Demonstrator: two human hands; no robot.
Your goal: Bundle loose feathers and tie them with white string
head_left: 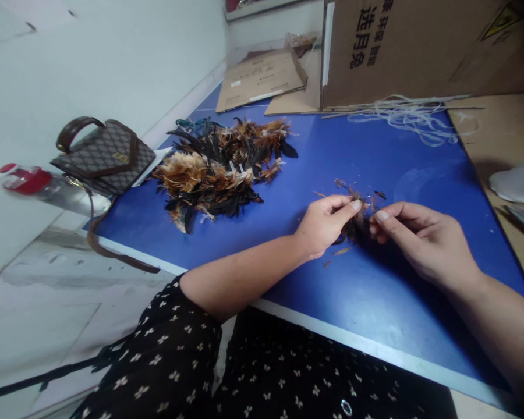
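My left hand is closed, thumb against fingers, on a small bunch of brown and dark feathers. Close to its right, my right hand pinches with thumb and forefinger at the bunch's edge; what lies between those fingertips is too small to make out. Loose bits of feather lie on the blue tabletop around both hands. Farther left on the table rests a large heap of feathers, orange-brown, cream and black.
At the left edge stand a patterned handbag with a hanging strap and a tilted bottle with a red cap. Flattened cardboard and a big carton stand at the back. Tangled white string lies before the carton.
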